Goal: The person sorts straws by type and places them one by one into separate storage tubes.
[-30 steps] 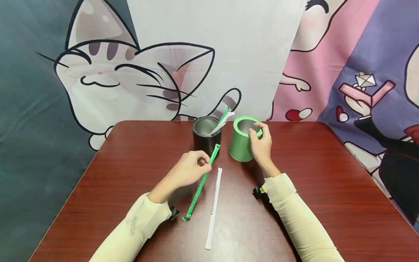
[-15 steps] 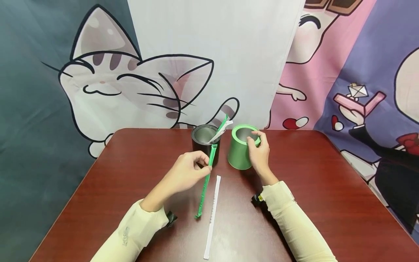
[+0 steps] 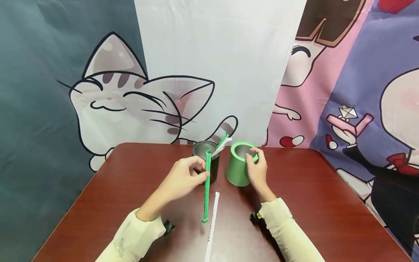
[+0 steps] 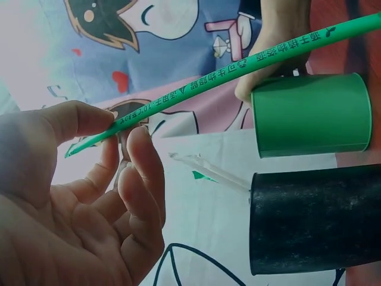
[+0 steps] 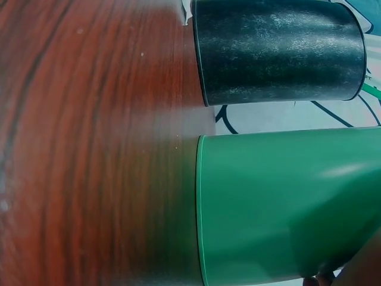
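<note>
My left hand [image 3: 181,180] pinches a green paper-wrapped straw [image 3: 207,193] near its top, between thumb and forefinger. The straw hangs nearly upright in front of the black can [image 3: 214,171], and printed lettering runs along it in the left wrist view. My right hand [image 3: 258,173] grips the rim of a green can [image 3: 237,171], thumb at the opening and fingers at the far side. On the table a white wrapped straw [image 3: 212,223] lies lengthwise, just right of the held straw's lower end. Only a bit of the right hand [image 5: 363,265] shows in the right wrist view.
Inside the black can lean a white wrapped straw [image 3: 222,145] and a green one [image 3: 224,137], both toward the right. The two cans stand side by side near the far edge of the reddish-brown table [image 3: 131,174]. A cartoon-printed cloth [image 3: 255,72] hangs behind.
The green straw in my left hand has swung from slanted to nearly upright, its lower end moving right. My right hand stays on the green can. The head view has tilted upward.
</note>
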`<state>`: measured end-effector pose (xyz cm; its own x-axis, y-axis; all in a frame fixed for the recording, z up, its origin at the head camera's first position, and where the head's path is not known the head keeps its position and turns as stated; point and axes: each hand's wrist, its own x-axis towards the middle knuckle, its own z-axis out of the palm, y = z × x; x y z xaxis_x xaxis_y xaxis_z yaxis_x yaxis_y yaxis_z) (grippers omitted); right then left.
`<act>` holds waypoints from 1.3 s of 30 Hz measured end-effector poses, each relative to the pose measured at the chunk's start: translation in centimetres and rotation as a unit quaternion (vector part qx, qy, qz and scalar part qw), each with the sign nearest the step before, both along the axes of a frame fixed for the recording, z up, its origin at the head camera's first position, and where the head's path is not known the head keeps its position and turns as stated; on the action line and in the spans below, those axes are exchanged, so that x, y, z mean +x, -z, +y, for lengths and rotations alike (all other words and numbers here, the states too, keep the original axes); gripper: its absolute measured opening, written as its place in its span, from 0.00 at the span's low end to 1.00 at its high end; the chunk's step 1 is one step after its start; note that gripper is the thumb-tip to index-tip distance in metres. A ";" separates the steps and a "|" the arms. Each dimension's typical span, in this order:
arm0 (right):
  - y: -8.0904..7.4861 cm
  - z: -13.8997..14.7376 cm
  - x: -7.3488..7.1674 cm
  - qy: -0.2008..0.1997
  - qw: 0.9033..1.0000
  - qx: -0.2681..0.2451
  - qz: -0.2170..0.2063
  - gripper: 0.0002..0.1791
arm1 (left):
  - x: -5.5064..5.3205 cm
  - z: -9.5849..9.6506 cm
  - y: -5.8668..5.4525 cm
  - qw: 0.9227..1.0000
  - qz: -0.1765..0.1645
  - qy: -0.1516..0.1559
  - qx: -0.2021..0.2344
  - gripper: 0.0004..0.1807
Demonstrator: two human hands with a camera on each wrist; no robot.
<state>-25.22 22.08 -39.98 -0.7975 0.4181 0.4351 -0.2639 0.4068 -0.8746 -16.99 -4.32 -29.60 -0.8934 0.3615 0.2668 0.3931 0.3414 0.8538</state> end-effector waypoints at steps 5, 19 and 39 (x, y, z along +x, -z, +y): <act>0.4 0.1 0.1 0.006 1.000 0.004 0.002 0.13 | -0.1 0.0 0.2 1.000 -0.002 0.012 0.013 0.05; 0.5 0.0 0.1 0.001 1.000 0.002 0.003 0.14 | 0.4 0.4 -0.2 0.998 0.018 0.006 0.054 0.05; 0.4 0.0 0.0 -0.002 1.000 -0.005 0.006 0.13 | 0.9 0.8 -2.1 0.993 0.034 0.026 0.114 0.05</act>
<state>-25.23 22.09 -40.40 -0.7932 0.4205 0.4405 -0.2761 0.3964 -0.8756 -16.06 -3.53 -27.47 -0.8525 0.3298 0.4056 0.4642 0.1205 0.8775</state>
